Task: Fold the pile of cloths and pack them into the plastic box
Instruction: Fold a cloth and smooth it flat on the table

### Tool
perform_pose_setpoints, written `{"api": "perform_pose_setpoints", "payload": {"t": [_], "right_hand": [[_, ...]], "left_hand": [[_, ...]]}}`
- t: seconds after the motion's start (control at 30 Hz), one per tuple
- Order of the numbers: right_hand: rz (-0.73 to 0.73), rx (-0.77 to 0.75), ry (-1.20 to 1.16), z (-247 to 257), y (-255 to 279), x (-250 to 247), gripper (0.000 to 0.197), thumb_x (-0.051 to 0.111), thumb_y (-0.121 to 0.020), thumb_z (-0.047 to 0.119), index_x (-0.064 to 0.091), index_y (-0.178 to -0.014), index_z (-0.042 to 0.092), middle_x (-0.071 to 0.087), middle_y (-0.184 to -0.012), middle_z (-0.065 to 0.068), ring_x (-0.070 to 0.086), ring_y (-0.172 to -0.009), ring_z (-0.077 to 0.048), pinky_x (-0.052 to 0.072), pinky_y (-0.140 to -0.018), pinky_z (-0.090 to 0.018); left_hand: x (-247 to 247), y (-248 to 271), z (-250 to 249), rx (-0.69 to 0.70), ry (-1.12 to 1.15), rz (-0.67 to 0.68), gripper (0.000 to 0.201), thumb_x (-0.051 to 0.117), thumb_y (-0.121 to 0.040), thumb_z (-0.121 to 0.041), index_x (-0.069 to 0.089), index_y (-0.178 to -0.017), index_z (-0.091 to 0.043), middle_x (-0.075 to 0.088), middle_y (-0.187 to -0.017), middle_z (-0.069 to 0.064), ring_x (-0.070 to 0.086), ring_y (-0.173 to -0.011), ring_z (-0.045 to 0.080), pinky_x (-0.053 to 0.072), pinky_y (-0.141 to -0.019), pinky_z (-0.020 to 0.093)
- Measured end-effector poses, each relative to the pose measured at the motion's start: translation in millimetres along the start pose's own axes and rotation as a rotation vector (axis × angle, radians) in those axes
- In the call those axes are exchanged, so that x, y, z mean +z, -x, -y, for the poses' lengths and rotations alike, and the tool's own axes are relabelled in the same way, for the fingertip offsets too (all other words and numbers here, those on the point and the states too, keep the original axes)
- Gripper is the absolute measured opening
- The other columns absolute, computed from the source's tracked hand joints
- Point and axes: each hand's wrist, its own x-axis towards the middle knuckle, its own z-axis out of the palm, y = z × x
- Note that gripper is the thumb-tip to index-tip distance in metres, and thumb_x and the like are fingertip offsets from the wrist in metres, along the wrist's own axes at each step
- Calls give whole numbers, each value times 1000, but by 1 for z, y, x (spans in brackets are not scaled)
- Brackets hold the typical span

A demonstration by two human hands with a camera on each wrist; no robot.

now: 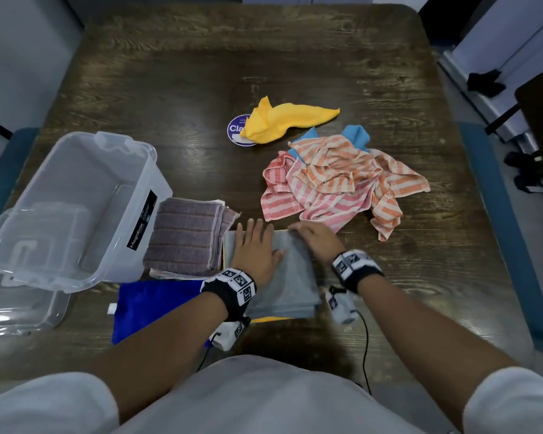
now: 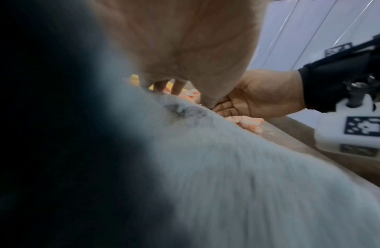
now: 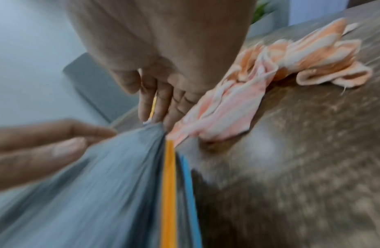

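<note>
At six o'clock, left hand [image 1: 256,247] and right hand [image 1: 315,239] press straight-fingered on the folded grey cloth [image 1: 295,277], likely smoothing it; next, reach the pile [image 1: 342,180] at two o'clock; plastic box [image 1: 151,183] sits at nine.

Left hand [image 1: 257,249] and right hand [image 1: 314,238] lie flat on a folded grey cloth [image 1: 290,278].
It rests on the dark wooden worktop [image 1: 170,89] beside a folded brown striped towel stack [image 1: 185,239] and a clear plastic box [image 1: 76,195]; a crumpled pile of pink and orange striped cloths [image 1: 336,180] and a loose yellow cloth [image 1: 284,120] lie beyond.
</note>
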Motion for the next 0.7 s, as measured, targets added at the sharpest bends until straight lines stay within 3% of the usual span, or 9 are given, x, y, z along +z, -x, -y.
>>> {"api": "perform_pose_setpoints", "payload": {"t": [0.07,0.13,0.3,0.47,0.57,0.7], "right_hand": [[-60,86,-111,1,-18,-30,25,45,-106,31,68,-105,21,72,-101,0,67,-93,-15,54,-88,-38],[-115,77,-28,-1,-35,-56,23,46,-106,25,67,-103,14,72,-93,-5,69,-86,-20,56,-85,-42],[-225,98,316,-17,-71,-106,23,49,-100,16,68,-110,9,69,-114,-10,62,-103,-27,51,-90,-40],[-349,135,452,-31,-108,-136,26,49,-99,15,61,-121,12,55,-127,-15,54,-116,-32,48,-97,-45],[-410,158,513,-28,-135,-150,31,48,-99,13,55,-129,10,50,-131,-17,50,-121,-35,48,-96,-47],[-492,205,500,-19,-171,-162,41,47,-98,7,47,-139,11,41,-142,-17,51,-123,-37,50,-88,-46]], "left_hand": [[-8,-16,-13,31,34,45,66,29,-105,-52,19,-157,-13,14,-166,14,6,-154,32,-2,-124,53],[-17,-33,-24,35,66,75,64,32,-105,-51,24,-155,-13,19,-164,14,15,-152,31,3,-124,54],[-32,-78,-32,17,97,101,60,41,-103,-49,35,-150,-13,36,-156,13,37,-142,32,22,-118,50],[-37,-118,-24,-25,145,103,56,49,-101,-41,37,-149,-15,36,-154,11,44,-136,33,39,-109,45],[-40,-144,-23,-41,172,77,55,51,-101,-35,35,-150,-15,33,-155,10,48,-132,34,42,-104,42],[-35,-174,-20,-56,188,97,62,54,-100,-29,27,-155,-18,20,-162,12,42,-138,36,42,-105,45]]}}
